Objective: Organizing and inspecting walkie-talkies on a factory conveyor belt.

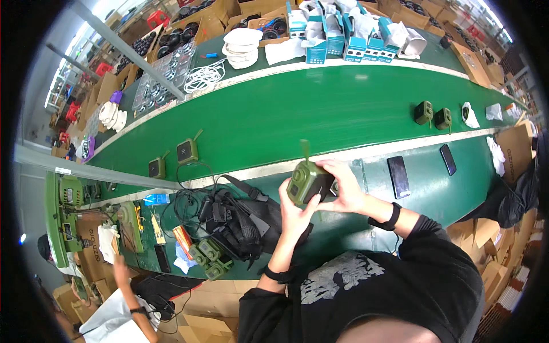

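In front of my chest I hold up a green boxy device [309, 182], which looks like a small portable speaker with a round knob and a strap loop sticking up. My left hand [294, 217] grips its near left side, fingers wrapped round it. My right hand [346, 187] grips it from the right, with the fingers along its far edge and the thumb on its dark face. Something small and grey shows by the right fingers, too covered to name. Below and left of the device, a black bag [257, 220] with cables lies on the green bench.
Similar devices [186, 151] sit on the green conveyor belt [309, 103], left and right. Right of my hands lie two phones [398, 176]. Several small green devices [210, 258] stand near the bag. At lower left, a co-worker's arm [127, 291] reaches toward a green machine [66, 214].
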The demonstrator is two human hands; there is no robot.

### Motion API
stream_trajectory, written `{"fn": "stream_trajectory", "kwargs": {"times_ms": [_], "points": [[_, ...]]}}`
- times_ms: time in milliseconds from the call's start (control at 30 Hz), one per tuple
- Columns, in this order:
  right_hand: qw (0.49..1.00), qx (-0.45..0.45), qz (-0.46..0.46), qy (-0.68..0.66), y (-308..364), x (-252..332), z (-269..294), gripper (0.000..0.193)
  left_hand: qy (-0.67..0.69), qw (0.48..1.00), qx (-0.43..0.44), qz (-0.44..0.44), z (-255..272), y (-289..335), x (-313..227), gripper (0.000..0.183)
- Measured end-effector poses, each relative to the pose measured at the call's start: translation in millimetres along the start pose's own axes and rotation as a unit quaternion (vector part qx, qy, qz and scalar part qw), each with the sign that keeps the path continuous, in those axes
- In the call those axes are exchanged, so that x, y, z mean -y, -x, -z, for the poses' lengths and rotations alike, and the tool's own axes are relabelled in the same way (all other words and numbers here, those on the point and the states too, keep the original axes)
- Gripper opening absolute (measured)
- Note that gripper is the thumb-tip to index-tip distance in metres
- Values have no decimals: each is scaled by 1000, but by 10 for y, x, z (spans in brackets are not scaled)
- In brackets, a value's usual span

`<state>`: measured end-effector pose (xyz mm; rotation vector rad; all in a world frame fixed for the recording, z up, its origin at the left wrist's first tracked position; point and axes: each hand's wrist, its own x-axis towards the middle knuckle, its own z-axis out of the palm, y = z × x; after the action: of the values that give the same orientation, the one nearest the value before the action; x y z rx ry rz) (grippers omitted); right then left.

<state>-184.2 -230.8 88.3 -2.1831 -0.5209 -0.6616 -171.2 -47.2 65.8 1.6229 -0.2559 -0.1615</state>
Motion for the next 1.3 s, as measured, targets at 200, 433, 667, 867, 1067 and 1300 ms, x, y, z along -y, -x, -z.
{"fn": "stream_trajectory", "kwargs": {"times_ms": [200,433,667,867,1067,1300], "points": [[979,81,127,138,199,399,511,60,-156,967,179,-90,267,102,-304,71],[968,225,76,87,375,569,485,49,-178,935,301,-52,263,328,-170,76],[975,214,-46,34,1145,618,190,51,-73,941,330,20,319,516,6,95],[963,244,-98,64,1567,509,-41,51,-176,958,221,-49,652,182,-59,63],[969,192,-72,137,1668,334,-152,50,-207,968,68,-123,932,-436,-137,55],[970,181,-81,141,1744,212,-196,52,-296,950,-93,-40,1341,-1256,280,61]]}}
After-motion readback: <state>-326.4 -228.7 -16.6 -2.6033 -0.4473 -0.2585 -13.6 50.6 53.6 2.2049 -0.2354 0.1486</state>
